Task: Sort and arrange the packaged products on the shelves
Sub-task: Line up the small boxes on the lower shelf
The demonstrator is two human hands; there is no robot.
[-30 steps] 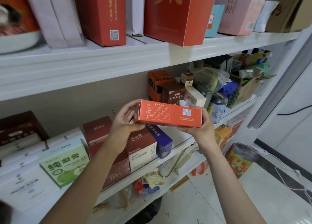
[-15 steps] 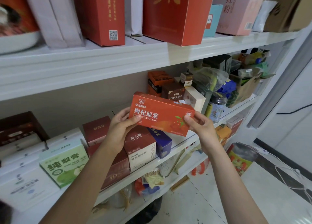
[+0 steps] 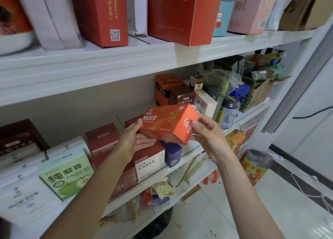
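In the centre of the view, the middle shelf (image 3: pixel 250 112) is crowded. At 7 o'clock from the orange box (image 3: pixel 167 123) stands a white and red carton (image 3: pixel 149 165), and a dark blue box (image 3: pixel 172 154) stands directly under it at 6 o'clock. At 9 o'clock there is a maroon box (image 3: pixel 102 138), and further, at 8 o'clock, a green pear box (image 3: pixel 66 177). At 1 o'clock a brown tea box (image 3: pixel 183 96) and a cream box (image 3: pixel 205 102) stand close behind, with a dark tin (image 3: pixel 229 112) at 3 o'clock. These boxes leave only a small bare strip of shelf just beside the blue box.

The orange box is in the air in front of this shelf, above the blue box and the carton. The left hand (image 3: pixel 134 141) holds its left end, with the thumb on the front face and the fingers under it. The right hand (image 3: pixel 207 136) grips the right end, with the thumb on the end face.

The box is long and orange-red. Its front face carries white characters and a drawing of green leaves. The end face has a small white logo and points toward the camera.
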